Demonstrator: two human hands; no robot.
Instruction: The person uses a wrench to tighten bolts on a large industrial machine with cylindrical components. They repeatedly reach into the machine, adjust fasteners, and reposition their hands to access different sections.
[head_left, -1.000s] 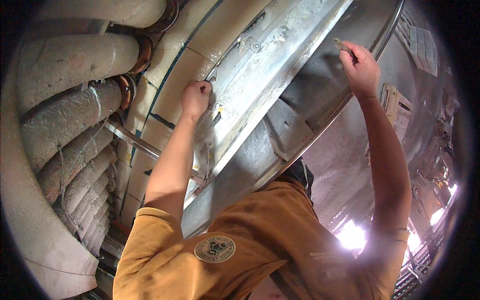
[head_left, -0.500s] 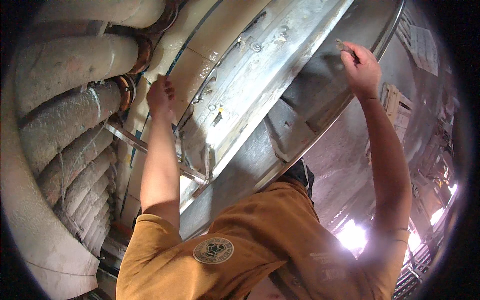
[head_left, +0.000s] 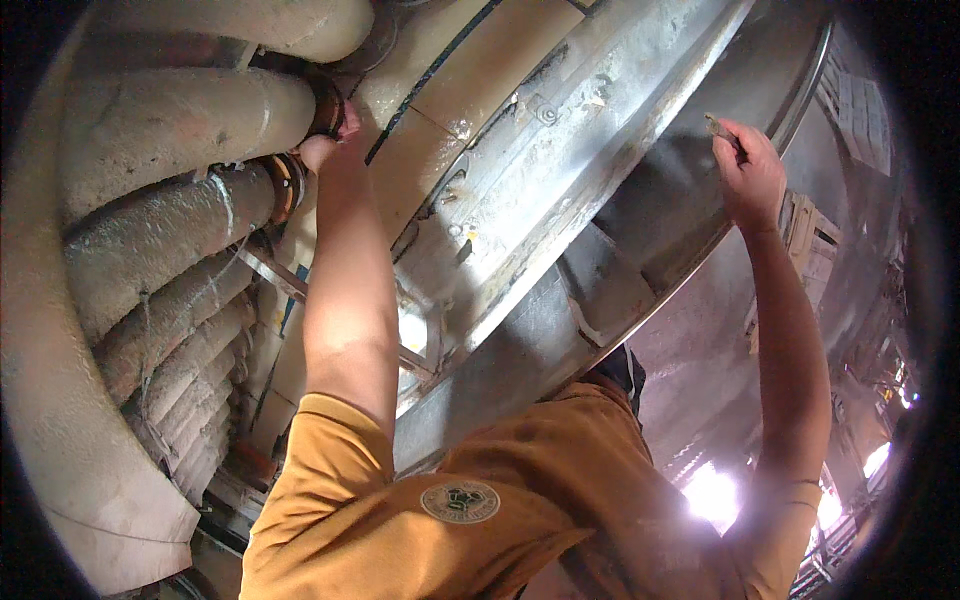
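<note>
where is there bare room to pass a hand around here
The cream panels show a bare strip between the pipes and the pale metal ledge. Another bare patch is the upper grey channel between that ledge and the curved rim, beside the right hand. It is crowded at the pipe collars, where the left hand is.

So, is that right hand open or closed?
Closed: the right hand is curled around a slim greyish object whose tip pokes out; exactly what it is, I can't tell.
</note>
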